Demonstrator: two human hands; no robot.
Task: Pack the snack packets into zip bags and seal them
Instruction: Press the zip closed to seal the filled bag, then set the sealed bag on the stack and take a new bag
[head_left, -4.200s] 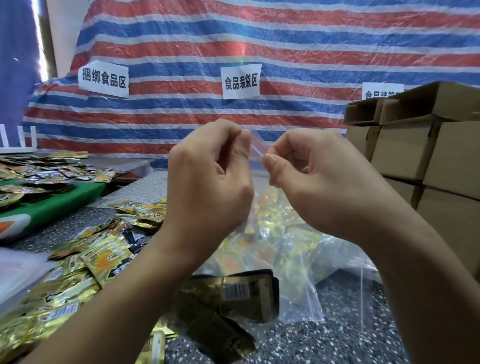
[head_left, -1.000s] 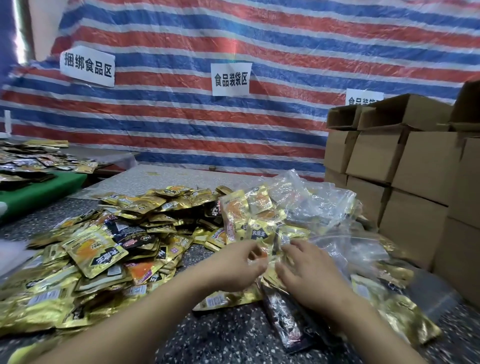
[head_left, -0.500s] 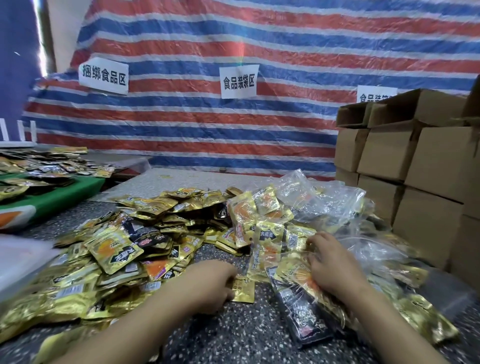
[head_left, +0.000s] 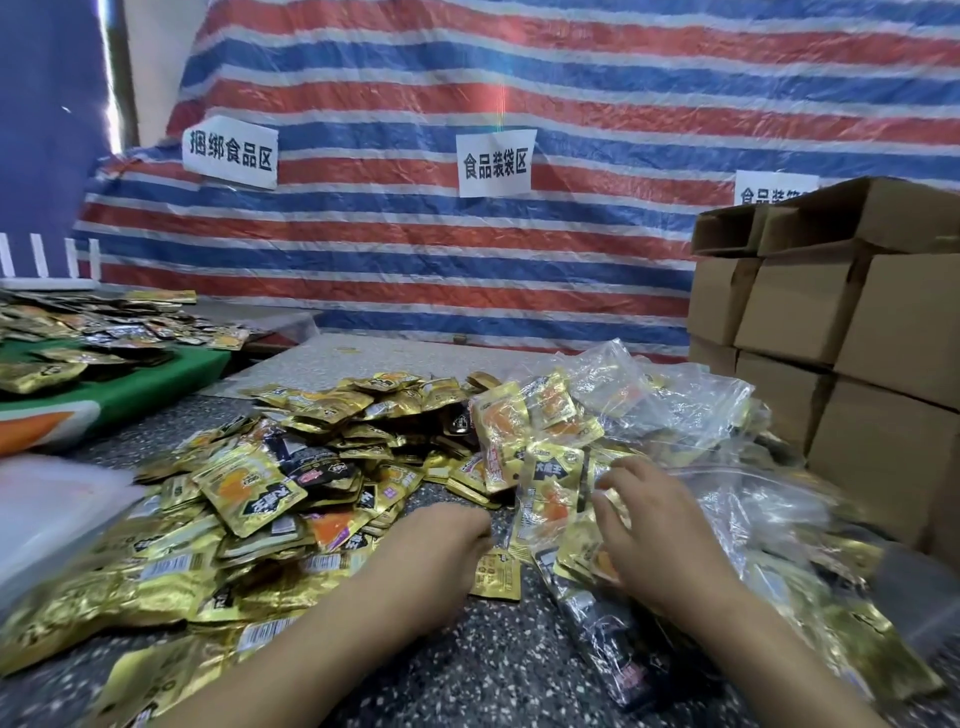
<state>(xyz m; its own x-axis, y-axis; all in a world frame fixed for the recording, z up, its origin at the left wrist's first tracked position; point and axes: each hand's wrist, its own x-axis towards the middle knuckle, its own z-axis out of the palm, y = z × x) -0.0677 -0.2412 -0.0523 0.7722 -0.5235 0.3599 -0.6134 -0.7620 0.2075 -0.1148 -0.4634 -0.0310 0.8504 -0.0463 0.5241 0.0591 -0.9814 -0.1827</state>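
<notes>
The left hand (head_left: 441, 535) is lying knuckles-up on the speckled table (head_left: 467, 670), its fingers curling over a gold packet (head_left: 497, 574); I cannot tell if it is gripping it. The right hand (head_left: 660, 540) is spreading its fingers on a filled zip bag (head_left: 613, 639), which is lying long-ways toward the person. A big packet pile (head_left: 291, 483) is sitting to the left.

left hand (head_left: 441, 535): knuckles up, fingers curled under | right hand (head_left: 660, 535): palm down, fingers spread
</notes>
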